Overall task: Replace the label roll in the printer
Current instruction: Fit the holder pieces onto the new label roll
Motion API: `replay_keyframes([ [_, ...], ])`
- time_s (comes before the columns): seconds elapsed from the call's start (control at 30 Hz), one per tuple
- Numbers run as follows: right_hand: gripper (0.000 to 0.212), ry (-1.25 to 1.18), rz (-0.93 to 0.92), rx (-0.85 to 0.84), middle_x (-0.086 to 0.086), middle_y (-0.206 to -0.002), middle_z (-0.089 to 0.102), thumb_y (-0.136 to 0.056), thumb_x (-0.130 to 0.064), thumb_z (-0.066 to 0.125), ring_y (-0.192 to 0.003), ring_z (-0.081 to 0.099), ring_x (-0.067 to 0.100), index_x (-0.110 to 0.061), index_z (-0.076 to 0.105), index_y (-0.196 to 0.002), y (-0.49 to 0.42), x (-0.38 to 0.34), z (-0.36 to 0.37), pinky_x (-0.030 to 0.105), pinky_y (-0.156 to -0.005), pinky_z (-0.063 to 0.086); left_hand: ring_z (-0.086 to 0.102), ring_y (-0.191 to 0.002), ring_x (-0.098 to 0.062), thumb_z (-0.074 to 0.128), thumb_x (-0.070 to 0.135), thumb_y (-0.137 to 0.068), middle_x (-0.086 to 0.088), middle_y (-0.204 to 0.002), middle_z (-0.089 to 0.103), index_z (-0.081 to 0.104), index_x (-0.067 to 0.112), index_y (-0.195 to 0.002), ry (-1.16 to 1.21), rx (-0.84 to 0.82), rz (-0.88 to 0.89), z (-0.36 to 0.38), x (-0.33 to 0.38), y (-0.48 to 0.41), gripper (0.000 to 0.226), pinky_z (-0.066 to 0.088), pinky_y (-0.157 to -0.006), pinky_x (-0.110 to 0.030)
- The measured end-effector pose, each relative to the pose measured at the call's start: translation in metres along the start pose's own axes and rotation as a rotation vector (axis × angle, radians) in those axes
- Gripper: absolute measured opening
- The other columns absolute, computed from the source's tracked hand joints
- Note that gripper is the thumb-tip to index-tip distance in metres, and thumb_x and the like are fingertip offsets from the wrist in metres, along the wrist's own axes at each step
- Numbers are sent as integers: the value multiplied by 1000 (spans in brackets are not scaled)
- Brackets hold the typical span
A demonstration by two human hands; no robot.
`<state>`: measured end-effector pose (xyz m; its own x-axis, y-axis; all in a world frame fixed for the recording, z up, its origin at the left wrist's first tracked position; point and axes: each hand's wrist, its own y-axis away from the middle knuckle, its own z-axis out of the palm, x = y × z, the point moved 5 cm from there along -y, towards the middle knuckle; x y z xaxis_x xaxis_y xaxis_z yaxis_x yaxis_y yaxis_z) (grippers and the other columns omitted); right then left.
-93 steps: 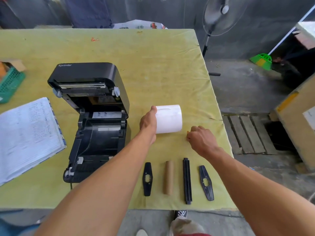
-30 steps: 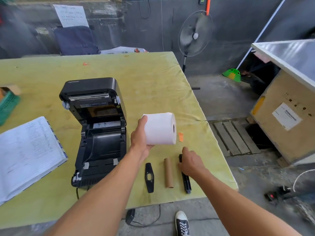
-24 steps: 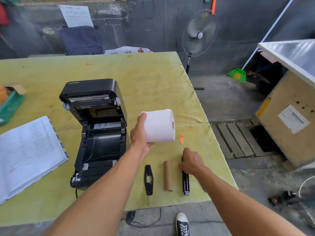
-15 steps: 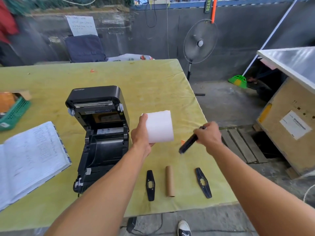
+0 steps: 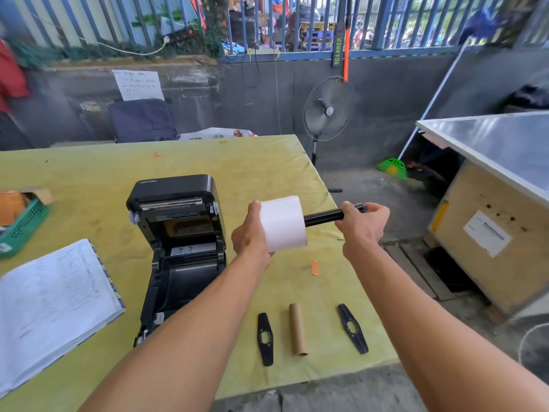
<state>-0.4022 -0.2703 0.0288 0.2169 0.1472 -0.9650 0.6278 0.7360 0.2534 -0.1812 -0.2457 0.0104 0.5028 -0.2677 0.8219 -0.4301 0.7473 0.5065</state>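
Observation:
A black label printer (image 5: pixel 178 242) stands on the yellow table (image 5: pixel 74 185) with its lid up and its roll bay bare. My left hand (image 5: pixel 249 237) grips the left end of a white label roll (image 5: pixel 283 223), held in the air to the right of the printer. My right hand (image 5: pixel 361 224) grips a black spindle rod (image 5: pixel 323 217) whose left end goes into the right end of the roll. Near the table's front edge lie an empty brown cardboard core (image 5: pixel 298 328) and two flat black roll guides (image 5: pixel 265 339) (image 5: pixel 352 328).
An open notebook (image 5: pixel 50 307) lies left of the printer, with a green basket (image 5: pixel 22 224) behind it. A small orange scrap (image 5: pixel 315 267) lies on the table. A standing fan (image 5: pixel 328 110) and a wooden crate (image 5: pixel 487 233) stand to the right, off the table.
My right hand picked the black spindle rod up from the table and brought its end into the roll's right end. My left hand raised the roll slightly.

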Motion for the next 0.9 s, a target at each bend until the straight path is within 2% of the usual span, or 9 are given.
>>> replay_keyframes([
  [0.1,38,-44,4,-2,-1,-93,53,-81,-20,73,-84,70,27,-23,42,-103,7,-4,-3,40,-77,61,68,-73,-26,70,55,-57,-5,-87,68,62,19,-81,-11,-15,1,-2,5,5,44,57,-67,-40],
  [0.27,39,-118,32,-26,1,-94,54,-82,-15,74,-66,69,19,-21,43,-104,23,-7,0,28,-59,58,68,-73,-27,69,52,-54,-6,-89,68,62,18,-82,-17,-43,-7,-1,13,14,44,57,-67,-40],
  [0.37,41,-102,26,-74,2,-91,55,-82,-15,76,-58,68,16,-19,43,-105,34,-5,5,32,-63,60,67,-73,-27,69,51,-53,-6,-89,68,62,17,-82,-31,-59,3,2,17,19,46,57,-65,-39],
  [0.47,41,-86,19,-142,6,-92,60,-80,-16,76,-58,70,18,-15,45,-107,41,-4,7,37,-72,62,67,-72,-27,69,51,-53,-6,-88,67,62,16,-82,-33,-56,4,2,20,19,46,56,-63,-38],
  [0.57,30,-36,34,-262,12,-91,67,-85,-14,74,-63,70,20,-8,52,-106,48,1,13,41,-79,62,67,-70,-27,69,52,-53,-6,-87,67,62,17,-83,-31,-53,0,1,22,16,47,57,-60,-37],
  [0.67,14,44,11,-332,14,-91,70,-90,-10,69,-61,68,16,-2,62,-99,54,7,20,38,-81,61,67,-68,-26,70,53,-50,-5,-85,68,62,17,-81,-37,-41,4,1,22,15,48,56,-55,-33],
  [0.77,4,81,-18,-368,14,-89,71,-90,-5,67,-58,64,14,-3,64,-89,54,6,21,33,-76,61,68,-69,-27,70,53,-49,-6,-87,69,63,16,-81,-51,-37,13,1,22,14,50,52,-51,-30],
  [0.9,2,136,-44,-427,13,-86,70,-92,-4,65,-62,66,14,-2,65,-90,53,6,22,26,-66,59,68,-70,-27,70,55,-48,-6,-87,69,63,16,-82,-58,-31,9,0,18,9,52,55,-55,-32],
])
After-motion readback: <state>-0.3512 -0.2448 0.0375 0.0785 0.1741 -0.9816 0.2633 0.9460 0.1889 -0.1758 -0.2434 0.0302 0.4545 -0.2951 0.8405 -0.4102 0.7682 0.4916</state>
